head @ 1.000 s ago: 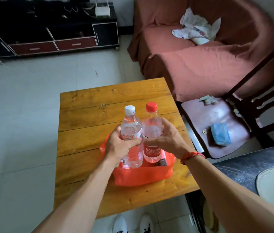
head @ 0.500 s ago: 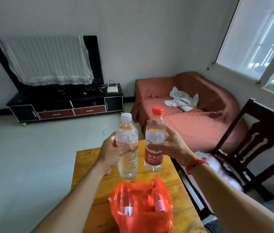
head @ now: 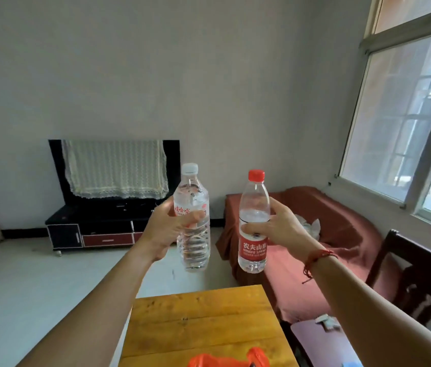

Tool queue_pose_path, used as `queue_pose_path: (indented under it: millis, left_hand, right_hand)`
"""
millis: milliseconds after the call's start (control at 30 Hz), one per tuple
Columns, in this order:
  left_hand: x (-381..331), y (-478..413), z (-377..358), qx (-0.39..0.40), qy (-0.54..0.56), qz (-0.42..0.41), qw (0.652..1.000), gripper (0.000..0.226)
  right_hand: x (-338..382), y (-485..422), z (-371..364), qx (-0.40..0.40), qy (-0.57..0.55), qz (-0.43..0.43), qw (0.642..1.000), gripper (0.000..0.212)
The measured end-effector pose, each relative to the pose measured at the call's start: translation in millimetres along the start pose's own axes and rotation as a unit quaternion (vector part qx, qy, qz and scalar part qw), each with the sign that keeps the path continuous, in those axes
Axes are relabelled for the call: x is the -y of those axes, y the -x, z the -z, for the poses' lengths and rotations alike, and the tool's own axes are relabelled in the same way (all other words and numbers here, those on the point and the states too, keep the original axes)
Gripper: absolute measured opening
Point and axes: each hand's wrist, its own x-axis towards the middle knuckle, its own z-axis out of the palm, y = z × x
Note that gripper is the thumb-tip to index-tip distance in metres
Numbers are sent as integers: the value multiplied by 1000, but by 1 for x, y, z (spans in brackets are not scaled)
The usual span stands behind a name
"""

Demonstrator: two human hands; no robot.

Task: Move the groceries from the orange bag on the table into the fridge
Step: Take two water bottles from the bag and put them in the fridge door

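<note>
Both bottles are out of the orange bag [head: 229, 360] now and raised well above the desk [head: 203, 319]; a second ago they stood in the bag with the hands just closing on them, and half a second ago they had only cleared its mouth. The view has swung up from the desk to the room, so the carry toward the fridge looks to be starting, though no fridge is in sight. The bag, now only a crumpled edge at the bottom of the frame, held more small items a moment back, so I judge the task far from finished.

The left hand [head: 166, 229] has its fingers wrapped tight round the white-capped bottle [head: 192, 221], a clear ribbed plastic cylinder with faint red lettering. The right hand [head: 277, 226] clamps the red-capped bottle [head: 253, 223] just above its red label; this one is smoother, with a rounded shoulder. Both are upright, near each other but apart, and look nearly full, so heavy and a little slippery.

The desk is yellowish planked wood. Beyond lie a pale tiled floor, a rust-red covered sofa [head: 341, 234] and a dark wooden chair [head: 415, 271]
</note>
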Motion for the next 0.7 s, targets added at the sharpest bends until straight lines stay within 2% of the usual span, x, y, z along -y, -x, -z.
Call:
queue_pose_path:
  millis: [67, 200, 333, 467, 600, 700]
  left_hand:
    - [-14, 4, 4, -6, 7, -7, 1000, 35]
    - [-34, 12, 11, -7, 10, -32, 999, 51]
    - [-48, 17, 12, -11, 12, -48, 999, 50]
    - [-52, 19, 12, -22, -10, -50, 998, 59]
    - [-52, 20, 15, -32, -15, -51, 998, 53]
    - [-49, 23, 19, -40, -25, -52, 998, 41]
  right_hand:
    - [14, 2, 2, -4, -1, 12, 1000, 47]
    - [35, 5, 4, -1, -14, 31, 999, 51]
    - [47, 8, 4, 6, -33, 41, 999, 53]
    - [52, 7, 2, 18, -28, 46, 998, 52]
    - [50, 5, 1, 27, -32, 44, 998, 56]
    - [52, 4, -3, 36, -34, 52, 997, 54]
